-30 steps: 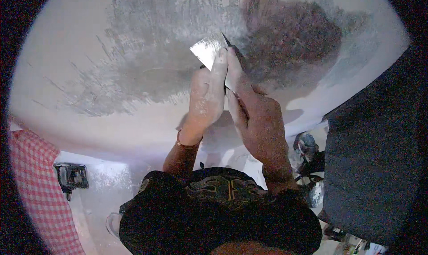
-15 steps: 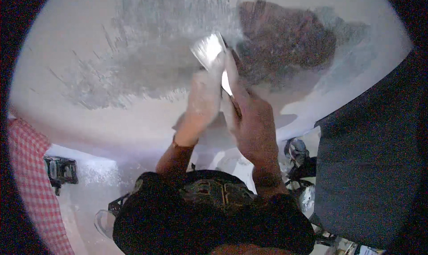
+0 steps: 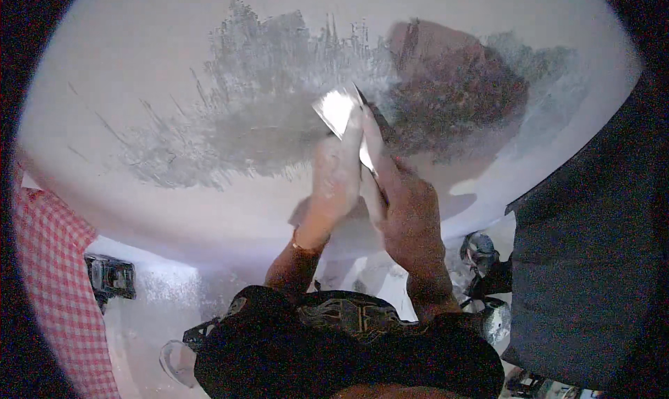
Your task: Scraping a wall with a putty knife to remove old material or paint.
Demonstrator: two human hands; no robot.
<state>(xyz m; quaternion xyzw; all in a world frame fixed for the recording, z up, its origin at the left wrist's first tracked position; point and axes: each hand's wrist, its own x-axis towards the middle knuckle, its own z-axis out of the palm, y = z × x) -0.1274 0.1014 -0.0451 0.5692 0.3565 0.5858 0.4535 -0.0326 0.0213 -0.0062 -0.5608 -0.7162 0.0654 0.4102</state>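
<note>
A pale wall (image 3: 174, 43) bears rough grey plaster smears (image 3: 244, 106) and a darker patch (image 3: 460, 85). In front of it, my left hand (image 3: 338, 179) is closed on a bright metal scraper blade (image 3: 336, 110), its fingers pressed along the blade's side. My right hand (image 3: 411, 211) is pressed against the left, closed on a thin blade (image 3: 366, 155) that runs upward between the two hands. The handles are hidden by my fingers, so I cannot tell exactly where one tool ends and the other begins.
Red-and-white checked cloth (image 3: 63, 273) hangs at the left, beside a black object (image 3: 111, 277). A dark cloth (image 3: 578, 273) fills the right side. Near it are smeared dark items (image 3: 481, 252), and assorted small things (image 3: 536, 385) lie at the lower right.
My hands and the blade sit lower and a little rightward in the picture. The wall smears have also shifted down as the view moved. Both hands stay closed together on the tools.
</note>
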